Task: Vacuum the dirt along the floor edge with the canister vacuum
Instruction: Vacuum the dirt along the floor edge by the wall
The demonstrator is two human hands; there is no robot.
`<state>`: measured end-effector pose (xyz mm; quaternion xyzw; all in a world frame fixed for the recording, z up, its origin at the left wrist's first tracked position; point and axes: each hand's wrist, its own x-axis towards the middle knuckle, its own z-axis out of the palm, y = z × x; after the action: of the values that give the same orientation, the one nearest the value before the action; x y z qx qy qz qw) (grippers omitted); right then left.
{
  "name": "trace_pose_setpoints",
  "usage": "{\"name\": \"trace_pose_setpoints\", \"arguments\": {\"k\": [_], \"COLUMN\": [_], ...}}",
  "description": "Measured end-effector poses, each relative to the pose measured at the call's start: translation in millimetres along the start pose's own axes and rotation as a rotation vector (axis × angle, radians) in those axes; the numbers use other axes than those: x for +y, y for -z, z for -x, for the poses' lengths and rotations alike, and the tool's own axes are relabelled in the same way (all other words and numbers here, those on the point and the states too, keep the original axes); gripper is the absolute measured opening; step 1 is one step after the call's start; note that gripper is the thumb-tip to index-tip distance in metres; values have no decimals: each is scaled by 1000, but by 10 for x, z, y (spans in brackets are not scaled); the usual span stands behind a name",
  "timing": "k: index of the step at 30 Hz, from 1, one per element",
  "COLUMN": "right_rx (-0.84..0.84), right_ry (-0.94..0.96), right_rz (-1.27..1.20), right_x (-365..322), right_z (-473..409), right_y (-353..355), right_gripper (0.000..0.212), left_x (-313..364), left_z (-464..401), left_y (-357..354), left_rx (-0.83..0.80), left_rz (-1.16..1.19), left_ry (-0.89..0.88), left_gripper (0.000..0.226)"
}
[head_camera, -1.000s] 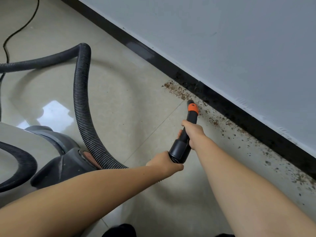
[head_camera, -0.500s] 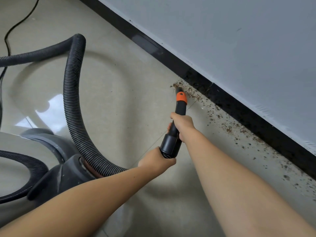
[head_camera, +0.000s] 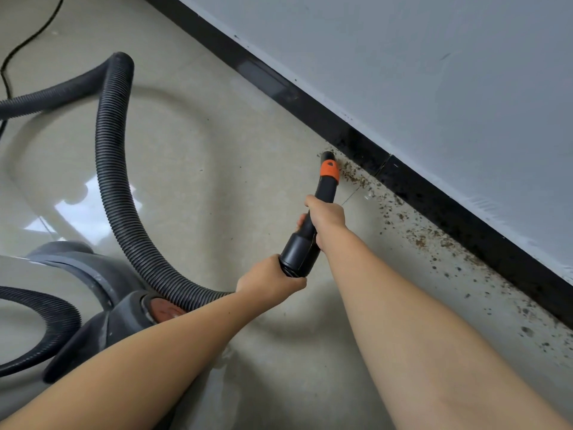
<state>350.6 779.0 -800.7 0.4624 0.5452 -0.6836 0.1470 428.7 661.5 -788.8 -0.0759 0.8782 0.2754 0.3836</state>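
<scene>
Nearest you, the canister vacuum (head_camera: 71, 293) sits on the floor (head_camera: 217, 156) at your left, and its ribbed hose (head_camera: 114, 169) loops up and back down to your hands. That hose looks soft and springy, so it will likely tug sideways; the black nozzle (head_camera: 313, 221) is stiff plastic and light, best held as you have it. Your left hand (head_camera: 271, 282) grips the hose end just behind the nozzle's wide collar, and your right hand (head_camera: 325, 217) is wrapped round the narrower neck, below the orange band (head_camera: 329, 169). Beyond both grips, the tip meets the far end of the dirt (head_camera: 353, 176), which trails back toward you along the black baseboard (head_camera: 434, 193) under the wall (head_camera: 434, 72).
</scene>
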Motion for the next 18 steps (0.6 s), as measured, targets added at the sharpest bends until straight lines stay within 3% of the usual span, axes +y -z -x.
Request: {"name": "trace_pose_setpoints", "arguments": {"k": [10,18], "right_rx": [87,70], "right_ry": [-50,-75], "right_rz": [-74,-72], "right_x": [98,153], "right_z": [164,260], "right_y": [582,1069], "right_gripper": [9,13], "left_x": [222,420], "left_z": [217,414], "left_y": [-253,-595], "left_rx": [-83,-154], "left_rz": [-142,-113], "left_ry": [-84,-114], "left_gripper": [32,30]}}
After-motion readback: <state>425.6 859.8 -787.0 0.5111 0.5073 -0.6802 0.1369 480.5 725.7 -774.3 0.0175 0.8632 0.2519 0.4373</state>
